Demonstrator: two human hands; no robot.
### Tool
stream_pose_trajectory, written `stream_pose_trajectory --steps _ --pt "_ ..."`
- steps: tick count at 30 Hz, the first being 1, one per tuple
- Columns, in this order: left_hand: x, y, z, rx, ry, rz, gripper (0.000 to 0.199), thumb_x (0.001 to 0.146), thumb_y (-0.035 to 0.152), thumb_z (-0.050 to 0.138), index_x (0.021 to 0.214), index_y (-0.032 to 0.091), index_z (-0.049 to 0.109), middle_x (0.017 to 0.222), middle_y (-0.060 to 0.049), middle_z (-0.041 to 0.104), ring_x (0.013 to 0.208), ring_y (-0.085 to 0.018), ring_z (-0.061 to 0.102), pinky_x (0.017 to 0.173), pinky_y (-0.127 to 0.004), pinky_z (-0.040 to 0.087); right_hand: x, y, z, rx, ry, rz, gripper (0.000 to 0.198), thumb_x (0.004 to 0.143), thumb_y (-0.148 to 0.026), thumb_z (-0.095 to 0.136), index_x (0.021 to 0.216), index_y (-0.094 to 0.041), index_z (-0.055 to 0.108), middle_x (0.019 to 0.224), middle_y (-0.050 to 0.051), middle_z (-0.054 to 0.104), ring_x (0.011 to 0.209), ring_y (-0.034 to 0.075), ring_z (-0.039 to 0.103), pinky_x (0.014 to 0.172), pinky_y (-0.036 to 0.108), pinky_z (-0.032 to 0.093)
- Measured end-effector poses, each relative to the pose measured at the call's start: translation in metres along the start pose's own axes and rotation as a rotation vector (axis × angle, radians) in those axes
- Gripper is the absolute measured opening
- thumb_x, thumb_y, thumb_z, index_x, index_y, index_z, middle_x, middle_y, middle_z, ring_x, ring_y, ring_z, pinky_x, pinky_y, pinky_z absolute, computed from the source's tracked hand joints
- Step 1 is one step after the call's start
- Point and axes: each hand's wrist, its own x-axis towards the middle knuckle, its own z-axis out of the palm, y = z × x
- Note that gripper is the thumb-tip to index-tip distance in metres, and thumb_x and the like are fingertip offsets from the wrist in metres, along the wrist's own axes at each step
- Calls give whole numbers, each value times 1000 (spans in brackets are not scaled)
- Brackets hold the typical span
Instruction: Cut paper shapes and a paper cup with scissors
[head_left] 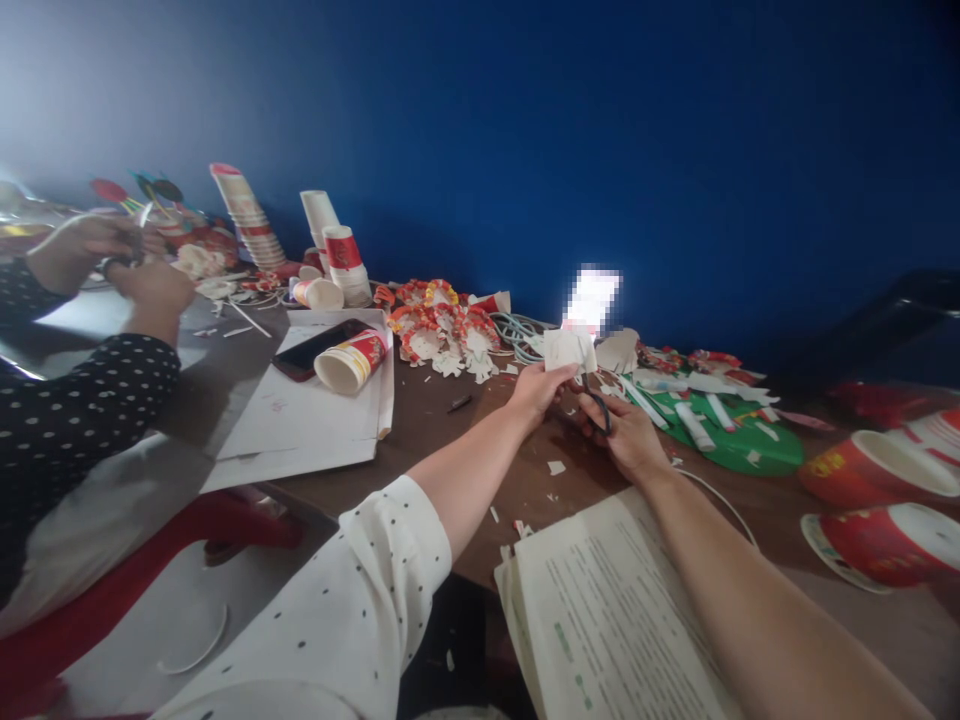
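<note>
My left hand [541,390] pinches a small white paper piece [568,350] and holds it up over the brown table [465,470]. Closed around the dark handles of a pair of scissors [598,408] is my right hand [630,436], just to the right of the paper. The scissor blades point up toward the paper's lower edge; whether they touch it I cannot tell. Behind the paper a bright, blurred-out screen [592,300] stands near the blue wall. Small paper scraps [556,467] lie below my hands.
At left a co-worker's hands [154,280] hold scissors. Paper cup stacks [251,220] stand along the wall, near red-and-white cut paper pieces [450,330]. A phone [322,348] and cup [351,362] rest on white card [292,430]. Printed sheets [615,600], a green disc [757,448] and red cups [877,470] are nearby.
</note>
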Motion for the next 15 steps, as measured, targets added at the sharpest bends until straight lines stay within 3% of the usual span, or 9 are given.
stream_pose_trajectory --steps 8,15 --pt "3 -2 -1 -24 -13 -6 24 68 26 78 66 13 58 50 3 50 43 -4 39 42 -18 28 1 2 2 31 26 11 45 66 -52 79 98 -20 76 60 -1 57 52 10 47 42 21 29" --pt "5 0 -6 -45 10 36 19 70 26 76 71 13 61 59 1 56 46 -4 42 44 -18 28 0 -1 2 59 32 32 48 65 -50 81 102 -20 76 63 -1 59 53 10 49 42 21 30"
